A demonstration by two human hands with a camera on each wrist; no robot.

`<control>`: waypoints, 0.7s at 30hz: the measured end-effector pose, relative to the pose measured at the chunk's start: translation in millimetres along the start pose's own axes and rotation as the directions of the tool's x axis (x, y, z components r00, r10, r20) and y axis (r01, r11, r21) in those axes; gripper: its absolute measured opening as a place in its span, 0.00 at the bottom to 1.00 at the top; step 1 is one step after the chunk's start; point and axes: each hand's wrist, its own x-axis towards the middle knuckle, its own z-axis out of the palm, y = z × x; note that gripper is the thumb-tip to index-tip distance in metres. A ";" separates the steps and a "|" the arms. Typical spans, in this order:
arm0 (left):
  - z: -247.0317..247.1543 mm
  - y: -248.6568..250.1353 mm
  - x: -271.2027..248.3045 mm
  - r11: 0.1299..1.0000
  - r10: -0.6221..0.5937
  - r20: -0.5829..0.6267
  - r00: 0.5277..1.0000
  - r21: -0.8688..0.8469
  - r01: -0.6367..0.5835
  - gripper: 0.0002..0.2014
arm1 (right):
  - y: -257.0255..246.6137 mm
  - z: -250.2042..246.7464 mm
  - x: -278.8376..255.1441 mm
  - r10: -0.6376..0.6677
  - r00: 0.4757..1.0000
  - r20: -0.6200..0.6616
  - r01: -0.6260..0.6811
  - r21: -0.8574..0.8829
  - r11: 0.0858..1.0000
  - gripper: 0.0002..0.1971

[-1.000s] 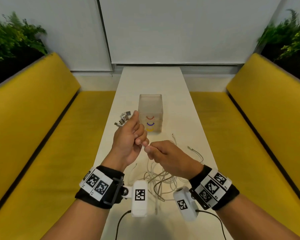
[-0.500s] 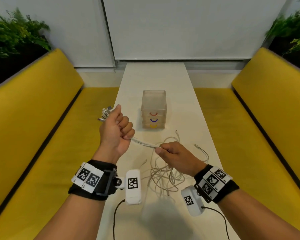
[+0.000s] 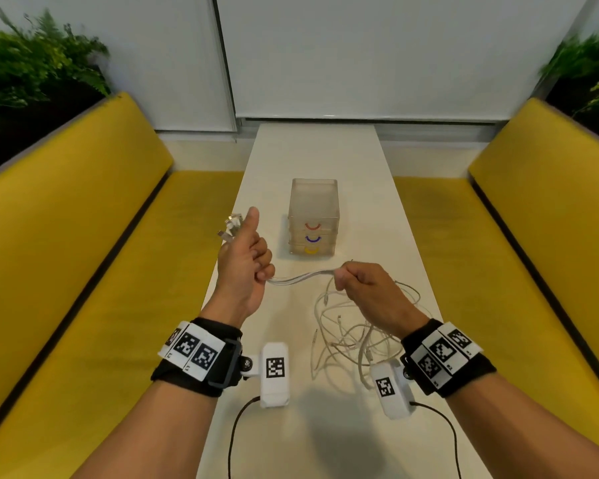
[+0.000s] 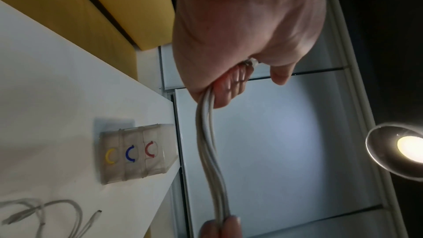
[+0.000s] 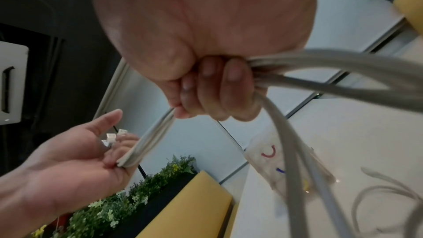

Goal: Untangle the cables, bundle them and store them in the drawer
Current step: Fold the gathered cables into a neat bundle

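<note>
The head view is bright and evenly lit, with soft shadows on the white surface (image 3: 325, 426) under the wrists. Its wide lens bows the benches (image 3: 83, 271) outward, and the plants (image 3: 588, 63) at the far right smear. The left wrist view is dimmer; a round lamp (image 4: 409, 148) glares at its right edge. In the right wrist view, the near cables (image 5: 343, 71) blur.
</note>
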 end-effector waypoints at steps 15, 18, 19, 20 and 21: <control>27.3 -44.3 -22.4 0.868 -0.008 0.275 0.962 0.480 -0.130 0.25 | -63.1 -7.2 8.5 0.023 0.989 0.147 -0.026 0.018 1.000 0.17; 29.9 -49.1 -27.1 0.863 0.032 0.280 0.959 0.476 -0.168 0.32 | -59.9 -4.4 8.5 0.054 0.983 0.175 -0.068 0.077 0.995 0.18; 29.6 -51.1 -26.3 0.860 0.048 0.279 0.959 0.476 -0.182 0.35 | -58.1 -3.6 9.1 0.071 0.981 0.180 -0.088 0.092 0.992 0.19; 29.2 -53.0 -26.0 0.856 0.063 0.276 0.959 0.478 -0.194 0.36 | -56.7 -2.6 9.2 0.086 0.979 0.187 -0.107 0.105 0.989 0.20; 29.4 -53.3 -27.0 0.854 0.077 0.270 0.960 0.479 -0.203 0.35 | -55.7 -1.5 9.2 0.100 0.976 0.195 -0.125 0.121 0.985 0.21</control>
